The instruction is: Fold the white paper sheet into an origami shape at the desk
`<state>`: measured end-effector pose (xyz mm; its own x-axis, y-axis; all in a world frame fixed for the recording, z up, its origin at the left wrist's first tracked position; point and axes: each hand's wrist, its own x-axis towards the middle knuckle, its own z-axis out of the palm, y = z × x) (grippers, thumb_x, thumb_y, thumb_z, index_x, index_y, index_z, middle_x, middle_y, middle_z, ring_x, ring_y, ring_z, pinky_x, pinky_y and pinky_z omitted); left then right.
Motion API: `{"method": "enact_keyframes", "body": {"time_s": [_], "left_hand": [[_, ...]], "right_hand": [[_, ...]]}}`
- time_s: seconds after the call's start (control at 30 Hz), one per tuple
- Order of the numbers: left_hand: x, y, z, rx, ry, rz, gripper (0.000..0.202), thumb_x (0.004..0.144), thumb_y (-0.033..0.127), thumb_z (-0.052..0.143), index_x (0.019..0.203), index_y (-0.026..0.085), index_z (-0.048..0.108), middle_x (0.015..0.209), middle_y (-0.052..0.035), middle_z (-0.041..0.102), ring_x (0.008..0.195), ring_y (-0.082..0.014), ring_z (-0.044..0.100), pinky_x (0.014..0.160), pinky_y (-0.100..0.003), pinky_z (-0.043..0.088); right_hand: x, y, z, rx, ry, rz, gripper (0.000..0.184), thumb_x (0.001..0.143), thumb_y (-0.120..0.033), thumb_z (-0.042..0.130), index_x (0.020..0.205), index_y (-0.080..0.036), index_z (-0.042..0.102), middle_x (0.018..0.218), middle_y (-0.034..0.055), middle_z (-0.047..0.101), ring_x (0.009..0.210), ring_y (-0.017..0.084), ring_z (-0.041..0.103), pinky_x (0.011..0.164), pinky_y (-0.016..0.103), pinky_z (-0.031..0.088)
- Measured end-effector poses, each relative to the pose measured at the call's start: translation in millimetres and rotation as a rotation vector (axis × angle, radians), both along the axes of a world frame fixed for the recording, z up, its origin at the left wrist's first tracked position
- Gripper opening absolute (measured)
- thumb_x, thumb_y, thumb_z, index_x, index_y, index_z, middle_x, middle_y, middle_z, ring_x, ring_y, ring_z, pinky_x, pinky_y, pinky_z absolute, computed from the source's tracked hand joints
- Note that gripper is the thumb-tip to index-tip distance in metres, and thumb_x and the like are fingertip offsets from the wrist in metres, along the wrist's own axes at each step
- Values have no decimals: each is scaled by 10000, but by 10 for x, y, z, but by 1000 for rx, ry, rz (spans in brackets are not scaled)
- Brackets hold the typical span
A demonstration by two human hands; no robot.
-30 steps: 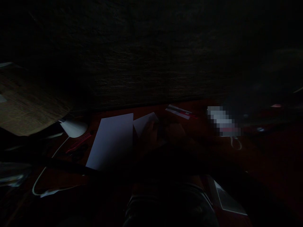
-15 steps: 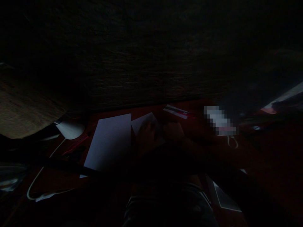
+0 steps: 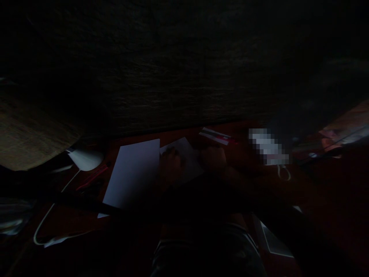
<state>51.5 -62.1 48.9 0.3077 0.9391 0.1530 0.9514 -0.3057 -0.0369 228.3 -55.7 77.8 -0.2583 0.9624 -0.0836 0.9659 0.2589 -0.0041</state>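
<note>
Closest to the person, a white cord (image 3: 43, 231) loops over the dark red counter (image 3: 317, 184) on the left and a pale booklet (image 3: 273, 242) lies on the right (the room is so dim that little else down here can be made out). Further in, a large white sheet (image 3: 132, 173) lies flat, and just beside its right edge both hands are at work on the small sheet (image 3: 188, 159). Over the last second the left hand (image 3: 170, 165) has slid leftward toward the big sheet, while the right hand (image 3: 215, 159) has hardly moved. The small sheet was half covered by the hands a moment ago and now shows far more of its face, lying between them on the counter. I'd judge the paper is being spread out or pressed flat rather than lifted. Each hand touches an edge of it, but I cannot tell whether either grip is closed on the paper or merely resting on it. Off to the left sit a white shade (image 3: 86, 158) and a red pen (image 3: 92, 177). Beyond the hands lies a striped packet (image 3: 216, 135), and behind it rises the dark wall (image 3: 184, 77).
</note>
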Motion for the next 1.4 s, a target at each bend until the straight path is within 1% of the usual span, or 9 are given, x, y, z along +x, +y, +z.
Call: {"method": "enact_keyframes", "body": {"time_s": [0.13, 0.23, 0.37, 0.57, 0.67, 0.8, 1.0, 1.13, 1.4], "left_hand": [[-34, -4, -15, 3, 18, -6, 357, 1005, 340, 478, 1069, 84, 718, 1208, -241, 665, 1117, -375, 636, 953, -518, 520], [-89, 8, -67, 10, -2, -21, 374, 993, 366, 522, 1192, 72, 637, 1260, -245, 630, 1192, -386, 592, 987, -508, 492], [-207, 88, -118, -21, -63, -73, 349, 969, 385, 578, 1201, 124, 584, 1282, -215, 599, 1232, -374, 553, 1018, -497, 466], [-275, 244, -200, -56, -215, -102, 317, 856, 358, 691, 1087, 184, 561, 1236, -151, 586, 1200, -341, 549, 1012, -475, 452], [-284, 323, -274, -48, -455, -114, 225, 808, 283, 685, 971, 219, 543, 1114, -86, 622, 1089, -293, 579, 967, -435, 459], [-291, 412, -342, -137, -927, -102, 108, 790, 235, 648, 846, 222, 557, 841, -4, 608, 799, -194, 564, 770, -317, 449], [-239, 418, -325, -281, -1552, 76, 293, 759, 463, 779, 831, 206, 656, 716, 26, 590, 623, -142, 527, 583, -254, 371], [-208, 383, -281, -346, -1714, 87, 419, 722, 561, 845, 776, 185, 669, 666, 25, 604, 574, -125, 534, 557, -249, 376], [-173, 404, -290, -368, -1845, 142, 482, 633, 578, 900, 819, 184, 694, 711, -1, 662, 616, -144, 587, 588, -266, 431]], "right_hand": [[65, 31, -99, 46, 19, 52, 396, 1050, -282, 433, 1207, -129, 763, 1236, 237, 738, 1120, 319, 707, 916, 420, 528], [235, 92, -249, 151, 90, 147, 486, 1065, -408, 470, 1429, -115, 602, 1526, 241, 551, 1363, 335, 541, 1084, 454, 446], [435, 195, -381, 124, 214, 219, 543, 992, -497, 628, 1404, -142, 604, 1479, 212, 558, 1377, 349, 480, 1143, 499, 374], [464, 289, -380, 78, 341, 248, 424, 899, -474, 751, 1168, -153, 682, 1360, 172, 592, 1294, 311, 516, 1083, 438, 410], [496, 341, -417, 41, 475, 248, 311, 859, -391, 783, 1051, -169, 680, 1233, 146, 660, 1161, 286, 597, 975, 397, 469], [547, 439, -533, -24, 817, 186, 151, 858, -294, 732, 949, -194, 666, 984, 68, 722, 893, 223, 654, 800, 336, 491], [554, 501, -561, -157, 1250, 143, 262, 822, -455, 751, 857, -202, 688, 900, 43, 721, 858, 226, 672, 758, 344, 521], [550, 450, -507, -196, 1351, 63, 337, 808, -532, 791, 875, -208, 725, 909, 53, 731, 870, 244, 688, 766, 375, 551], [523, 429, -575, -284, 1441, -25, 300, 836, -501, 810, 942, -221, 791, 956, 77, 780, 841, 249, 718, 752, 412, 600]]}}
